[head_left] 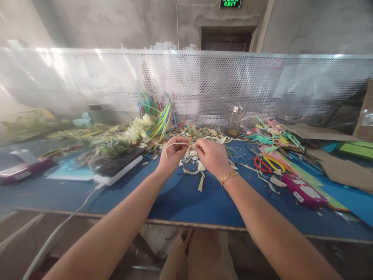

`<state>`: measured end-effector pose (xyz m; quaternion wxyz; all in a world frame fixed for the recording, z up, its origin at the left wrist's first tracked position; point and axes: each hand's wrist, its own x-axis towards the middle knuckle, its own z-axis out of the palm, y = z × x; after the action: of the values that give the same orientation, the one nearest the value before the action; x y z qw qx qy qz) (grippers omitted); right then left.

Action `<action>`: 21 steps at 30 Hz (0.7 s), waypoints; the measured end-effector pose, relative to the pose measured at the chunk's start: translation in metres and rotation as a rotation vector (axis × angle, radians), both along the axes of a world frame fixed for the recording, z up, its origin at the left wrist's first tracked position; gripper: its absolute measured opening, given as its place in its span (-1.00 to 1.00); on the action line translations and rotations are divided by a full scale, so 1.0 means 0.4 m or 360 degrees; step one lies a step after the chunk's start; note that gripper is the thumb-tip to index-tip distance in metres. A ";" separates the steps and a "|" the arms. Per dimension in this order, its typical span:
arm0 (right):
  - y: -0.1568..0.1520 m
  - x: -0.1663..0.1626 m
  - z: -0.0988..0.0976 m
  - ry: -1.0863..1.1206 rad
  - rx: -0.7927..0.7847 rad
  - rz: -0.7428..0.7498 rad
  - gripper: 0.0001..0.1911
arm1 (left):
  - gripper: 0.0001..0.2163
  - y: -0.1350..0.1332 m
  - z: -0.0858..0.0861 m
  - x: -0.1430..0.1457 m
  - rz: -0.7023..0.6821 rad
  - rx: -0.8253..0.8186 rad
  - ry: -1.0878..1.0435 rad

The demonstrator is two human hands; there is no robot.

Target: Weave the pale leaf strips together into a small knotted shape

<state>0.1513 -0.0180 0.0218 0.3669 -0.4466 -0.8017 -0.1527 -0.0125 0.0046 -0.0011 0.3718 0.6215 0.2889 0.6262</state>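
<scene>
Both hands meet over the middle of the blue table. My left hand [174,151] is closed in a pinch on a thin pale strip [176,144], which curves back over the fingers. Close beside it, my right hand [212,155], with a gold chain bracelet at the wrist, has its fingers pressed together near the strip's other end. What sits between the right fingertips is too small to make out. Below the hands a pale yellow ribbon-like strip [201,182] trails down. White scraps [192,154] lie just behind it.
At the left are tangled green strands [107,146], a dark slab with a white edge [119,167] and a cable. Coloured thin rods [163,116] and a glass bottle [235,121] stand behind. To the right lie red-and-yellow-handled scissors [262,165], a purple pack [304,191] and cardboard [340,169].
</scene>
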 end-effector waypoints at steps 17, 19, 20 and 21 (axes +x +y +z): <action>0.001 0.004 0.001 0.0166 -0.0052 0.0062 -0.81 | -0.73 0.001 0.013 -0.001 0.0041 -0.0101 -0.0181; 0.000 0.004 0.006 0.0150 -0.0013 0.0109 -0.79 | -0.75 0.009 0.011 -0.003 0.0075 -0.0056 -0.0179; -0.001 0.004 0.009 0.0133 0.0012 0.0132 -0.79 | -0.75 0.013 0.008 -0.003 0.0080 -0.0042 -0.0177; 0.000 0.004 0.011 0.0119 0.0034 0.0148 -0.79 | -0.75 0.016 0.006 -0.004 0.0076 -0.0044 -0.0173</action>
<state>0.1528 -0.0182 0.0263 0.4081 -0.4103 -0.8056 -0.1272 -0.0141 0.0111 0.0014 0.3805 0.5741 0.2917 0.6637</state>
